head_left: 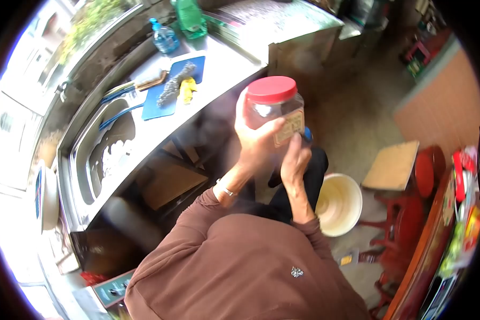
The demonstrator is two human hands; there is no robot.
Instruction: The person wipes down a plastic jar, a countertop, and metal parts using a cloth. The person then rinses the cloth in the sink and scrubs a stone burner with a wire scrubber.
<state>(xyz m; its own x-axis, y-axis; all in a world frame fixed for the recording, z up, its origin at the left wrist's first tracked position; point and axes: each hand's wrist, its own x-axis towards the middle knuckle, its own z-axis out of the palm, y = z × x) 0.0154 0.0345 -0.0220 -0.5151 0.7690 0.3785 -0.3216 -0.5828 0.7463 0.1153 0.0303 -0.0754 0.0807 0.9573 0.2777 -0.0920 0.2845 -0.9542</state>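
My left hand (pixel 250 130) is wrapped round a clear plastic jar (pixel 264 111) with a red screw lid (pixel 272 89). The jar stands nearly upright in the air, lid on top. A beige printed label (pixel 289 128) sits on its side. My right hand (pixel 295 162) is closed, its fingertips at the lower edge of the label; what they grip, if anything, is hidden. Beside those fingers shows a small blue thing (pixel 308 134) that I cannot make out.
On the left runs a steel counter (pixel 218 72) with a sink (pixel 85 160). A blue board (pixel 157 106), steel wool (pixel 177 84), a yellow cloth (pixel 187 89) and bottles (pixel 165 37) stand there. A pale bucket (pixel 340 205) and a red stool (pixel 402 218) are right.
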